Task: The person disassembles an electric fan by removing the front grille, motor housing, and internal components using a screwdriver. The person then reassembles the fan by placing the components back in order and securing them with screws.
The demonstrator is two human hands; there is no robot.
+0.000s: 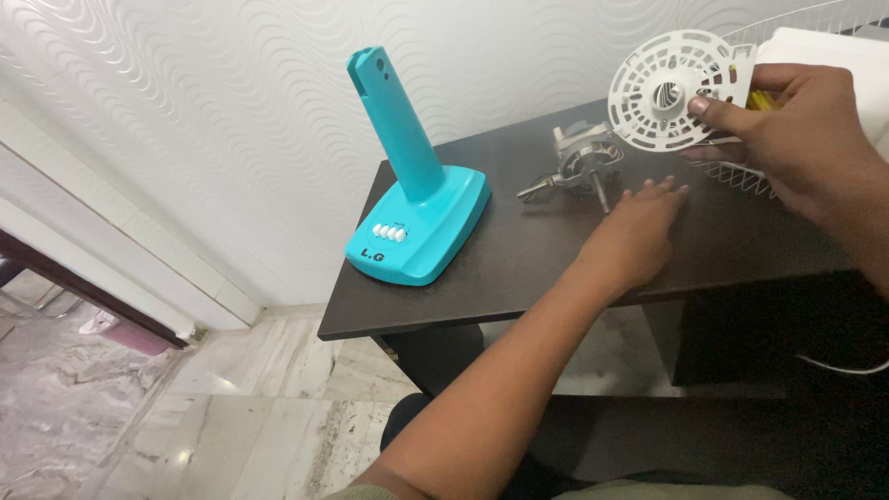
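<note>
Nearest, the left hand [634, 236] lies palm-down at mid-frame on the dark counter [519, 268], its fingers [659, 190] spread flat and holding nothing; the tips point at the motor [583, 162] just beyond and stop short of it.

That motor is a bare metal block with a shaft sticking out toward the left and another pin angled toward the hand. It looks dense and heavy for its bulk, stiff, and likely smooth on the shaft, so the boxy middle would be the safer place to grip, not the thin shaft.

Farther up, at the upper right, the right hand [796, 130] holds the grille [671, 88] lifted clear of the counter and tilted to face the camera. The thumb presses on its front near the hub while the other fingers close behind its right edge, so the hand is clamped on it. It is a round white plastic disc, cut through with radial slots and rings of holes around a small centre hub. It looks light and fairly stiff, but the thin ribs could snap if squeezed; rim and hub seem the sound holds.

A wire guard [732, 174] lies under that hand. At left centre a teal stand [417, 199] with white buttons stands upright, well apart, against the wavy white wall [231, 111].
</note>
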